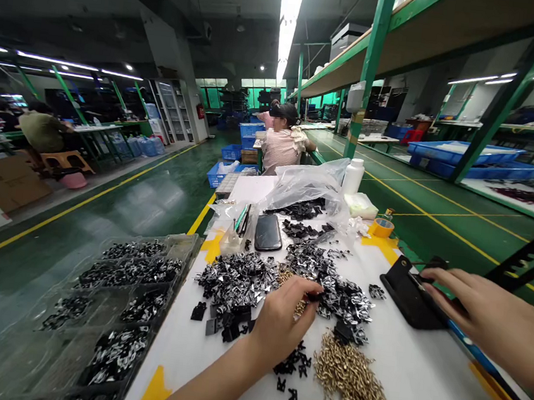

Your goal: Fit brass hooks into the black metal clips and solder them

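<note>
My left hand (280,319) pinches a small dark piece at its fingertips, over the white bench top (419,385). Around it lie heaps of black-and-silver metal clips (237,279), with a small patch of brass pins (298,292) by the fingertips. A larger pile of brass pins (351,377) and loose black plastic pieces (292,363) lie just beyond the wrist. My right hand (486,315) is at the right, its fingers over the upper end of a black hinged jig (409,296).
A clear compartment tray (116,311) of clips sits left of the bench. Farther along lie a smartphone (268,232), a plastic bag (306,188), a white bottle (353,176) and a tape roll (381,228). A seated co-worker (282,150) and blue crates (462,154) stand beyond.
</note>
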A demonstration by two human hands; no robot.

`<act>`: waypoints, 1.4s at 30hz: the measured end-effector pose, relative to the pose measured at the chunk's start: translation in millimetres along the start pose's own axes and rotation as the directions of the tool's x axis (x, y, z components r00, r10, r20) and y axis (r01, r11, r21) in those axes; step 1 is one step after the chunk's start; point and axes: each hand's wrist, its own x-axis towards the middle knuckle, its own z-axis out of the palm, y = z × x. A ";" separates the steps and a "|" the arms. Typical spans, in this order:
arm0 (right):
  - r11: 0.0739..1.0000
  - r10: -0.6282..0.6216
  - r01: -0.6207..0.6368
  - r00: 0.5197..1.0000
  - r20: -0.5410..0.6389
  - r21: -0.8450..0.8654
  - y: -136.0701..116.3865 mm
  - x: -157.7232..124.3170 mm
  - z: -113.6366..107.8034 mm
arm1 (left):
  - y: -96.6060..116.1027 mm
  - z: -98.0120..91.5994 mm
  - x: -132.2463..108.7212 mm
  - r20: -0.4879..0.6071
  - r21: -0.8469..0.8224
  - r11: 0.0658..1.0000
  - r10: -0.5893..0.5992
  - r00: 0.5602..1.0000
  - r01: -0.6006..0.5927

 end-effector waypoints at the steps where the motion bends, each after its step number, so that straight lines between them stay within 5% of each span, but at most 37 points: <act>1: 0.998 -0.013 0.013 1.000 0.012 -0.065 -16.3 14.9 -6.0 | 0.5 -0.7 0.5 0.000 -0.005 1.000 -0.026 1.000 0.026; 4: 0.996 -0.062 0.062 0.998 -0.005 -0.063 -56.4 51.5 -6.7 | 0.5 -2.6 2.1 -0.020 -0.007 0.997 -0.078 0.997 0.078; 7: 0.989 -0.090 0.092 0.996 -0.017 0.115 -79.8 67.3 14.6 | -2.7 -4.6 3.4 -0.035 0.028 0.993 -0.117 0.993 0.118; 11: 0.950 -0.224 0.198 0.970 0.090 0.241 -97.1 60.5 47.1 | -7.3 -7.3 5.0 -0.027 0.078 0.982 -0.171 0.985 0.173; 16: 0.888 -0.380 0.301 0.905 0.190 0.347 -120.7 43.6 53.2 | -7.5 -9.9 8.3 -0.012 0.082 0.964 -0.254 0.967 0.254; 19: 0.847 -0.472 0.364 0.850 0.235 0.387 -134.7 35.4 53.2 | -10.1 -13.1 11.6 -0.086 -0.007 0.913 -0.407 0.909 0.408; 23: 0.801 -0.563 0.449 0.790 0.242 0.396 -146.6 24.6 63.1 | -18.4 -18.0 14.9 -0.087 -0.309 0.758 -0.624 0.776 0.575; 30: 0.788 -0.598 0.459 0.732 0.327 0.411 -155.9 16.7 73.1 | -16.5 -15.0 16.4 0.037 -0.639 0.497 -0.742 0.670 0.586; 35: 0.793 -0.596 0.461 0.725 0.345 0.399 -158.8 14.6 77.3 | -11.0 -13.5 15.4 0.053 -0.662 0.492 -0.722 0.690 0.566; 42: 0.785 -0.601 0.458 0.727 0.331 0.417 -158.9 16.0 74.5 | -8.8 -11.1 13.9 0.036 -0.529 0.640 -0.639 0.769 0.557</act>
